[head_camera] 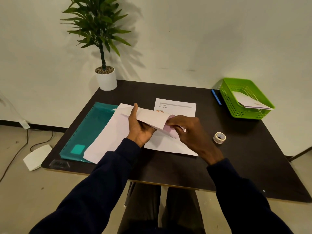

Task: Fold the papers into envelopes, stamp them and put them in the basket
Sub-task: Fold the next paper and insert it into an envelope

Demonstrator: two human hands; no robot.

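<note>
both hands raised just above the table (pixel 244 157), working one folded paper (pixel 152 118) between them. left hand (pixel 141 128): palm up under the paper's left part, thumb up along its near face, fingers curled behind it, gripping. right hand (pixel 189 129): fingers bent, pinching the paper's right end, where a pinkish inner layer shows. the paper is off the table, over a blank white sheet (pixel 168 146).

a stack of white sheets (pixel 108 137) lies left of the hands, partly on a teal folder (pixel 89 129). a printed sheet (pixel 179 106) lies beyond the hands. a small roll of stickers (pixel 219 137) sits right of the right hand, apart from it. the green basket (pixel 244 114) is at the far right corner, one folded envelope (pixel 249 101) leaning inside. a blue pen (pixel 216 97) lies just beside its left wall. a potted plant (pixel 106 80) stands at the far left corner.
</note>
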